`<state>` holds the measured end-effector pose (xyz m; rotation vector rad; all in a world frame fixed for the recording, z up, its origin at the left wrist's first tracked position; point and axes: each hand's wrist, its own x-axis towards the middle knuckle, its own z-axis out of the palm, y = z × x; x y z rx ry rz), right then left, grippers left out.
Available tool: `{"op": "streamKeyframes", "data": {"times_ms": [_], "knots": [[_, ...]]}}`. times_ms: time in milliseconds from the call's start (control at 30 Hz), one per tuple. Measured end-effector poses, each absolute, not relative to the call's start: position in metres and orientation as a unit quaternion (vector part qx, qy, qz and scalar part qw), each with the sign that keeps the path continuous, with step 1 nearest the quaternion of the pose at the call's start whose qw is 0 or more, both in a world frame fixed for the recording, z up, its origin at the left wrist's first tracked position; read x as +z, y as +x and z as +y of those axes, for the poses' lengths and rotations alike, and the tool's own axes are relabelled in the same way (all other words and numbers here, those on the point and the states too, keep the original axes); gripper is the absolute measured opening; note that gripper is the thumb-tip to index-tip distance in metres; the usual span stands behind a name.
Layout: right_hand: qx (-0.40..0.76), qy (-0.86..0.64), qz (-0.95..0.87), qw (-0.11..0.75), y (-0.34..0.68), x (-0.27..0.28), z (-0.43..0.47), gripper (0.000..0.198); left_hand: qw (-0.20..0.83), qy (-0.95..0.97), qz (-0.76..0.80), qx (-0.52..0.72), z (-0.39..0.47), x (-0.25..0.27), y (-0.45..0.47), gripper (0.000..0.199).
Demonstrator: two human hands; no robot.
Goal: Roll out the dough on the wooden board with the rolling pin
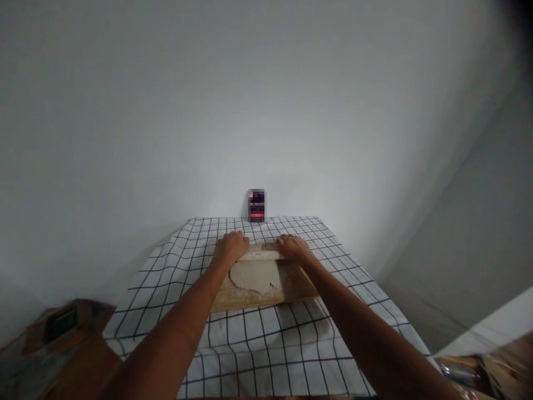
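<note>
On a wooden board (245, 301) lies a thin, pale sheet of dough (255, 276) with an uneven near edge. Across its far part rests a light rolling pin (261, 253). My left hand (231, 246) is closed over the pin's left end, fingers curled down on the far side. At the opposite end, my right hand (293, 247) wraps over the pin in the same way. Both arms stretch forward over the board, and the hands hide the pin's ends.
A white cloth with black grid lines (266, 344) covers the table under the board. Against the back wall stands a small pixelated dark upright object (257, 205). A cardboard box (79, 319) is at lower left, and blurred packaged items (466, 371) sit at lower right.
</note>
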<state>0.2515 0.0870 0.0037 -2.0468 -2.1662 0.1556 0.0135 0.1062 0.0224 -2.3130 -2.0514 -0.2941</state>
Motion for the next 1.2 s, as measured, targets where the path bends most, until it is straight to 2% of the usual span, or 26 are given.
{"op": "streamKeyframes", "data": {"times_ms": [167,367,600,800,1000,1200], "knots": [[0.049,-0.691,-0.715,0.098,0.25,0.005,0.068,0.051,0.036,-0.753,-0.652,-0.084,0.087,0.016,0.011,0.045],[0.002,-0.654,-0.752,0.082,0.249,0.001,0.045,0.042,0.079,-0.772,-0.621,-0.113,0.059,0.011,0.006,0.038],[-0.001,-0.654,-0.745,0.13,0.247,-0.003,0.02,0.042,0.104,-0.788,-0.588,-0.146,0.046,0.002,0.004,0.035],[0.014,-0.666,-0.732,0.14,0.244,0.002,0.021,0.047,0.078,-0.776,-0.607,-0.152,0.047,0.004,0.006,0.037],[0.021,-0.674,-0.731,0.104,0.244,0.007,0.043,0.048,0.033,-0.765,-0.633,-0.117,0.062,0.012,0.008,0.042],[0.06,-0.685,-0.718,0.109,0.245,0.013,0.065,0.056,-0.018,-0.745,-0.658,-0.105,0.088,0.02,0.012,0.049]]}}
